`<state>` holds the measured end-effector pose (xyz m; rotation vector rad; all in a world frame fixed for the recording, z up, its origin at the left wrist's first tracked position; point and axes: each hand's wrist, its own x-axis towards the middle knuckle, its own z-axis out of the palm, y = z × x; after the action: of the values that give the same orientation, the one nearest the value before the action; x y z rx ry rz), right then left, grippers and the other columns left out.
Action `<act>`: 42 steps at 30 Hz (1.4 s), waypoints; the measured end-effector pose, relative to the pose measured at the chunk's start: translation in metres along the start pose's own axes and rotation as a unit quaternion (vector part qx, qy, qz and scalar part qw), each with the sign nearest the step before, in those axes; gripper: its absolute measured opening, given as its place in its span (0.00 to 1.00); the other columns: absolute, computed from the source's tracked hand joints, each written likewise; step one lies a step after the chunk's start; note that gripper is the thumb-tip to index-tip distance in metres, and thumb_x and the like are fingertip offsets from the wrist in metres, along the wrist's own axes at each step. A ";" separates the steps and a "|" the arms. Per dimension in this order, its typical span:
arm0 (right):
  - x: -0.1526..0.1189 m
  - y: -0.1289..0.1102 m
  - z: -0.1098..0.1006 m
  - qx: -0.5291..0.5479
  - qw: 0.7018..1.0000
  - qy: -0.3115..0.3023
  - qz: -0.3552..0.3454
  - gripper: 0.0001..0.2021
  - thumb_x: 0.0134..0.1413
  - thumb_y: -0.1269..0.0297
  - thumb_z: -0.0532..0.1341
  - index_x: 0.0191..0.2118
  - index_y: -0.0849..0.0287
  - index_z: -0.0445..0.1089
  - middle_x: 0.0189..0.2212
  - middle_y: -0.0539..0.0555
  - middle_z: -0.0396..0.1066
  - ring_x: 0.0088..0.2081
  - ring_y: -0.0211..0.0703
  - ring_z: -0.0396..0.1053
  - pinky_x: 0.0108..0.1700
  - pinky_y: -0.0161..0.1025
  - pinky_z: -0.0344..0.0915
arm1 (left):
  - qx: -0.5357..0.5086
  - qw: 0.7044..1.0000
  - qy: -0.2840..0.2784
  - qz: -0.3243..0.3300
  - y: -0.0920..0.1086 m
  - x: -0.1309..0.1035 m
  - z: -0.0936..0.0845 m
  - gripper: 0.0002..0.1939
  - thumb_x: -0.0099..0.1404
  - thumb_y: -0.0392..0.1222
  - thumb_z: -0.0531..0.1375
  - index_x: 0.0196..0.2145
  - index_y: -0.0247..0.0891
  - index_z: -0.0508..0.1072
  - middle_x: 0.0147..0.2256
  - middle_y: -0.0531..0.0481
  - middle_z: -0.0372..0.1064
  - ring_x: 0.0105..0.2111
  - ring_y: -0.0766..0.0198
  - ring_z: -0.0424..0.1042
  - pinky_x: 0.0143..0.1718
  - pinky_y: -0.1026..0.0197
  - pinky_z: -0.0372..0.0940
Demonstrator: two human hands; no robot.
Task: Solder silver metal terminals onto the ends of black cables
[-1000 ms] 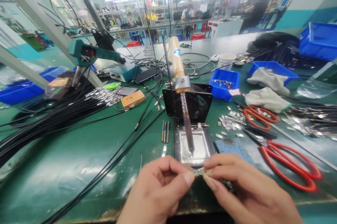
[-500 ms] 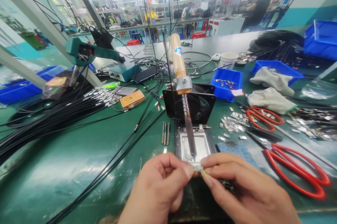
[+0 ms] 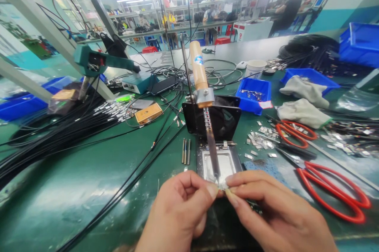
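Observation:
A soldering iron (image 3: 199, 66) with a wooden handle is clamped on a stand, its tip pointing down over a metal tray (image 3: 232, 161). Just below the tip, my left hand (image 3: 183, 206) and my right hand (image 3: 275, 206) nearly meet, both pinching with thumb and fingers. A tiny pale, shiny piece (image 3: 221, 186) shows between the fingertips; its kind is too small to make out, and the fingers hide most of it. Behind the tray stands a black fan (image 3: 226, 116).
Red-handled scissors (image 3: 334, 193) and loose metal connector shells (image 3: 260, 138) lie at right, near gloves (image 3: 303, 112) and a blue bin (image 3: 254, 94). Black cables (image 3: 59, 133) cover the left side. Several thin bits (image 3: 186, 151) lie beside the tray. A green tool (image 3: 100, 60) stands at back left.
The view has shifted very slightly. Both hands stay pinched under the iron's tip, with the fingertips moved only a little.

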<state>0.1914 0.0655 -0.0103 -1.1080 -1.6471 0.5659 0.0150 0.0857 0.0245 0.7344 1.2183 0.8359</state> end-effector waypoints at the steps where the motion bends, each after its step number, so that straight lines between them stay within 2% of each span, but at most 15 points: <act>1: 0.000 0.000 0.000 -0.002 1.000 0.000 0.000 0.08 0.58 0.75 0.67 0.38 0.53 0.76 0.38 0.48 0.81 0.40 0.36 0.81 0.44 0.27 0.77 | 0.001 1.000 -0.001 0.000 0.000 0.000 0.000 0.13 0.61 0.45 0.67 0.25 0.38 0.70 0.15 0.65 0.51 0.15 0.75 0.40 0.17 0.66 0.37; 7: 0.002 0.001 0.002 -0.002 1.000 -0.003 0.008 0.07 0.59 0.74 0.67 0.38 0.53 0.76 0.38 0.49 0.81 0.39 0.38 0.81 0.43 0.28 0.77 | 0.002 1.000 -0.003 0.004 -0.002 0.000 -0.001 0.14 0.60 0.47 0.69 0.26 0.38 0.70 0.16 0.63 0.53 0.16 0.75 0.40 0.17 0.66 0.37; 21: 0.004 0.000 0.003 0.017 1.000 0.006 0.016 0.08 0.58 0.74 0.67 0.38 0.52 0.76 0.38 0.46 0.81 0.39 0.35 0.80 0.43 0.26 0.76 | 0.004 1.000 0.004 0.006 0.003 0.000 -0.002 0.14 0.60 0.46 0.69 0.26 0.37 0.71 0.16 0.64 0.52 0.16 0.75 0.41 0.18 0.66 0.38; 30: 0.003 -0.001 0.004 0.014 1.000 0.006 0.012 0.07 0.58 0.74 0.68 0.38 0.53 0.77 0.39 0.48 0.81 0.39 0.37 0.81 0.43 0.28 0.77 | -0.007 1.000 0.004 0.006 0.003 0.001 0.000 0.14 0.59 0.46 0.70 0.26 0.37 0.71 0.16 0.64 0.51 0.16 0.75 0.40 0.18 0.66 0.37; 42: 0.005 -0.001 0.005 0.025 1.000 0.014 0.007 0.08 0.58 0.75 0.68 0.38 0.52 0.76 0.38 0.45 0.80 0.39 0.33 0.80 0.44 0.24 0.75 | -0.004 1.000 0.009 0.008 0.005 0.001 0.000 0.14 0.60 0.45 0.70 0.26 0.37 0.71 0.16 0.64 0.51 0.16 0.74 0.40 0.18 0.66 0.37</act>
<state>0.1864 0.0706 -0.0088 -1.0870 -1.5947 0.5957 0.0143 0.0889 0.0282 0.7321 1.2273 0.8610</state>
